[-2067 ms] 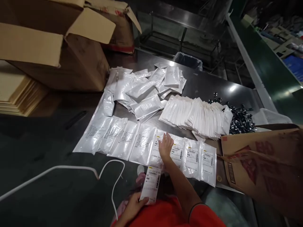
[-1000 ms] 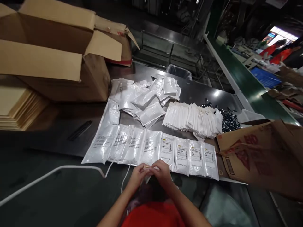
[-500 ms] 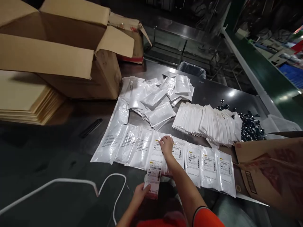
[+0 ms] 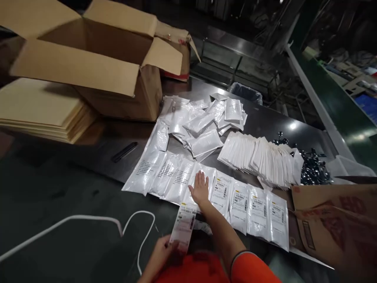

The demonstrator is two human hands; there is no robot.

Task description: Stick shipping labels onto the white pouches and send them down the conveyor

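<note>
My right hand (image 4: 200, 189) lies flat, fingers spread, pressing on a white pouch (image 4: 196, 184) in a row of overlapping white pouches (image 4: 165, 177) along the near edge of the steel table (image 4: 265, 122). The pouches to its right (image 4: 259, 210) carry printed labels. My left hand (image 4: 161, 251) is low by my body, closed on a strip of printed labels (image 4: 184, 226) that points up toward the row.
A loose heap of white pouches (image 4: 200, 122) and a fanned stack of white sachets (image 4: 259, 157) lie behind the row, with dark metal parts (image 4: 312, 169) to the right. Open cardboard boxes (image 4: 97, 67) at back left, flat cardboard sheets (image 4: 41, 110), another carton (image 4: 332, 220) at right, a white cord (image 4: 88, 224).
My right hand went from pinching a label at the pouch's top edge to lying flat on the pouch. The left hand still holds the label strip; the view shifted a little.
</note>
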